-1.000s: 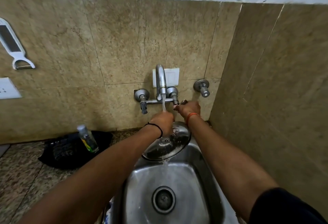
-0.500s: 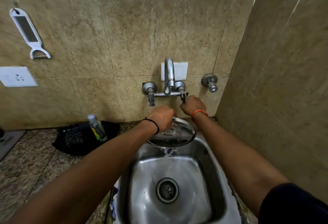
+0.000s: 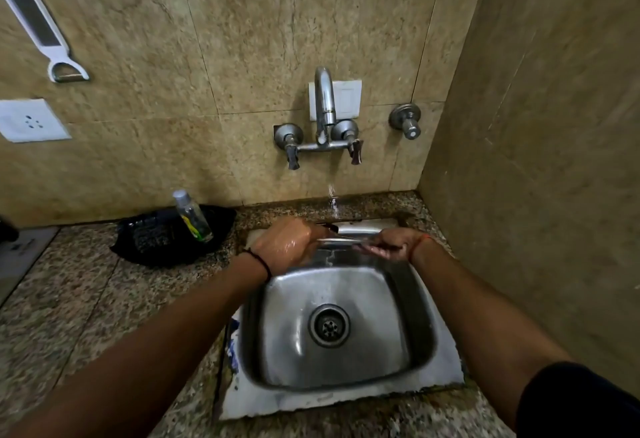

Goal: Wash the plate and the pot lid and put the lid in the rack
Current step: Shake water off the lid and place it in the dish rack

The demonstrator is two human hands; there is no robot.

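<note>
Head view now shows the pot lid (image 3: 341, 239) lowered and turned nearly edge-on over the back of the steel sink (image 3: 426, 344), at about 12 o'clock from the drain (image 3: 329, 325). Half a second ago it sat tilted under the spout with its top and knob facing the camera; now only a thin bright rim shows between the two hands. The left hand (image 3: 290, 245), wet and glistening, is curled closed around the lid's edge at 9 o'clock, and the right hand (image 3: 390, 244) pinches the opposite edge at 3 o'clock. That right hand has come off the tap handle (image 3: 356, 151) it was gripping a moment earlier.

The stream from the mixer tap (image 3: 325, 105) has shrunk to a few broken drops falling at 12 o'clock above the lid, so the water appears to have just been shut off. That suggests rinsing of the lid is over and the step in hand is shaking or draining it before it goes to the rack.

No rack or plate is visible in this view. On the granite worktop (image 3: 86, 306), at 10 o'clock from the sink, a clear plastic bottle (image 3: 192, 214) leans on a black cloth or bag (image 3: 166, 240).
</note>
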